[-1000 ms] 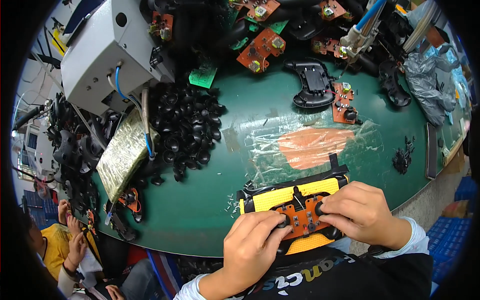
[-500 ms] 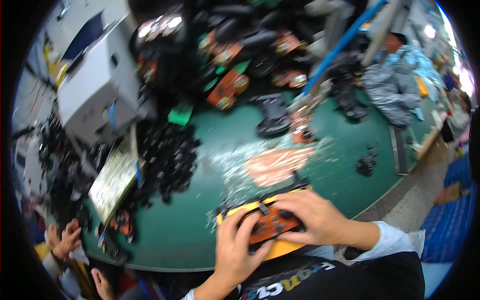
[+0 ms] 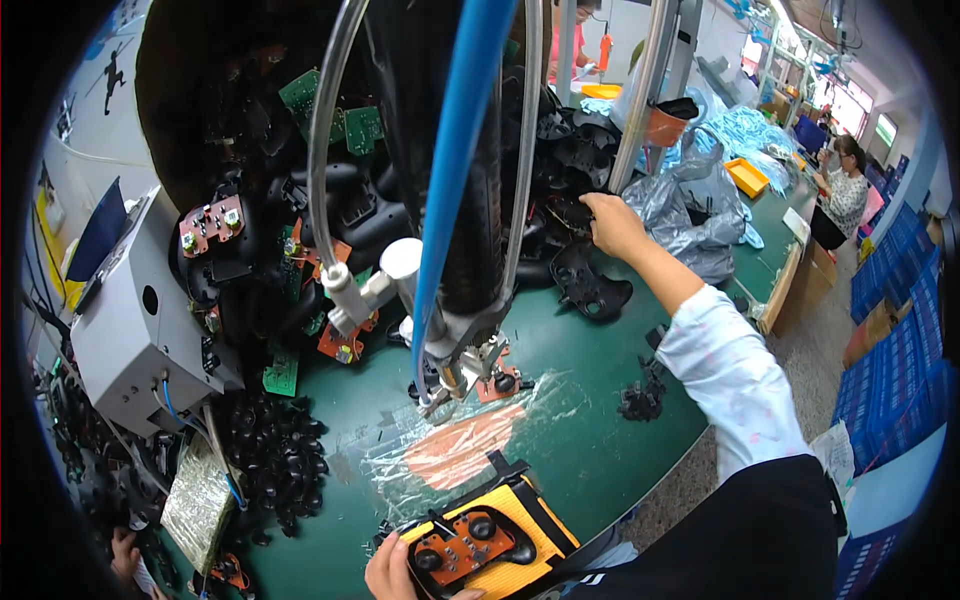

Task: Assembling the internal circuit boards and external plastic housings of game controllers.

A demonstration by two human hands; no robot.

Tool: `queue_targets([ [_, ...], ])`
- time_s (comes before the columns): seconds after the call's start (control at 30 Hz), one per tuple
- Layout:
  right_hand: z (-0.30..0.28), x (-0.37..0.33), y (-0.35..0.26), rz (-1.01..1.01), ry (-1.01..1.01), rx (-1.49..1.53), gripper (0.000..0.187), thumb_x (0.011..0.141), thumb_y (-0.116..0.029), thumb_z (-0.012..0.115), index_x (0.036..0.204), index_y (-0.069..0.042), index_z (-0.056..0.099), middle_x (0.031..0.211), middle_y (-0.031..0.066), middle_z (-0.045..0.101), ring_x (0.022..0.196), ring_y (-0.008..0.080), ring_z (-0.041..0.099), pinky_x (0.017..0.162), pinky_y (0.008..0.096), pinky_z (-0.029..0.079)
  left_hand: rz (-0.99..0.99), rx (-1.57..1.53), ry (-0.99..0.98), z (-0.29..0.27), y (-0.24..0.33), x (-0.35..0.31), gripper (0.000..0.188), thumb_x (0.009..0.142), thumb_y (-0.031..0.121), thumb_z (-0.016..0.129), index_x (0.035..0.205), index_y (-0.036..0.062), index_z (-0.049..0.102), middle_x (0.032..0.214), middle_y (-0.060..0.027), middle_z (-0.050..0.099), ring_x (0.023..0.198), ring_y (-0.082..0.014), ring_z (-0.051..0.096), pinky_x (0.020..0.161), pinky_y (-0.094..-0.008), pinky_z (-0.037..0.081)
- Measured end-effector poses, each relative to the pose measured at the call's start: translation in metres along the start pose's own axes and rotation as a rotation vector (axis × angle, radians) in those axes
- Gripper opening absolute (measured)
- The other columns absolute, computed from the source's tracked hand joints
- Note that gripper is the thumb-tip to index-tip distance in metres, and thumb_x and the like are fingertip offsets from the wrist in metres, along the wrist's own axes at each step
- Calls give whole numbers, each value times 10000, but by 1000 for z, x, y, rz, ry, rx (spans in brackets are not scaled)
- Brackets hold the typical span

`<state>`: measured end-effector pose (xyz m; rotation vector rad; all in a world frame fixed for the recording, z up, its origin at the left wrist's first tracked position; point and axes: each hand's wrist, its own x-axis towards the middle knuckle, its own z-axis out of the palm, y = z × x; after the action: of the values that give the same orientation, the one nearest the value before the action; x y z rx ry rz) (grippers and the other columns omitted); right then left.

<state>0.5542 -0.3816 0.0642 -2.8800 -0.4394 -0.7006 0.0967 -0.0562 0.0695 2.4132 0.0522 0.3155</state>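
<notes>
On a yellow ribbed pad (image 3: 508,575) at the table's near edge lies a black game controller half (image 3: 520,548) with an orange circuit board (image 3: 465,545) and two black thumbsticks showing. My left hand (image 3: 390,572) grips the controller's left end; part of this hand is cut off by the lower edge. My right arm stretches forward to the back right. There my right hand (image 3: 615,228) has its fingers closed at the edge of a dark controller shell (image 3: 566,214) in the heap; some fingertips are hidden. Just in front of it lies another black shell (image 3: 590,285).
A machine head with a blue hose (image 3: 455,150) and metal nozzle (image 3: 440,395) hangs over the table. Clear film (image 3: 470,445) covers an orange patch beneath it. Black thumbstick caps (image 3: 265,455) pile up beside a grey box (image 3: 150,310). A grey plastic bag (image 3: 690,215) sits at right.
My right hand has left the controller and reached out to the heap of shells. My left hand stays at the controller. The view has shifted, so the machine head now stands in the middle.
</notes>
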Motion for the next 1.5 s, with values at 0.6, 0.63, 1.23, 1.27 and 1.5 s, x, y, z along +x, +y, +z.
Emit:
queue_targets([
  [0.6, -58, -101, -131, -349, 31, 202, 199, 756, -174, 682, 825, -64, 531, 774, 107, 581, 708, 280, 607, 608, 389, 516, -26, 143, 241, -2, 13, 17, 378, 832, 5, 677, 1196, -20, 580, 1306, -203, 503, 1123, -333, 545, 905, -370, 485],
  [0.63, -64, -106, -139, -387, 48, 186, 206, 750, -176, 688, 829, -66, 533, 761, 97, 579, 695, 272, 609, 587, 382, 517, -28, 149, 240, -2, 14, 17, 378, 832, 5, 677, 1196, -20, 580, 1306, -203, 503, 1123, -333, 545, 905, -370, 485],
  [1.23, -64, -3, -5, -80, 596, 244, 180, 871, -97, 581, 1014, -45, 676, 965, 157, 690, 873, 335, 667, 751, 389, 529, -6, 215, 341, -11, 18, 11, 195, 852, -32, 669, 1046, -32, 654, 1238, -198, 535, 1030, -294, 598, 867, -357, 511],
  [1.27, -85, -16, -17, -118, 604, 355, 179, 845, -66, 610, 1007, -30, 676, 935, 166, 687, 832, 328, 672, 730, 372, 522, 9, 188, 336, -15, 19, 12, 184, 851, -35, 667, 1035, -32, 660, 1229, -196, 540, 1028, -290, 599, 865, -353, 510],
  [1.5, -209, -182, -106, -472, 350, 412, 330, 692, 68, 630, 1019, 40, 667, 925, 188, 685, 696, 279, 646, 626, 338, 500, -110, -892, -635, -8, 80, 32, 610, 804, 135, 760, 1337, 5, 494, 1348, -182, 513, 1151, -261, 561, 943, -344, 475],
])
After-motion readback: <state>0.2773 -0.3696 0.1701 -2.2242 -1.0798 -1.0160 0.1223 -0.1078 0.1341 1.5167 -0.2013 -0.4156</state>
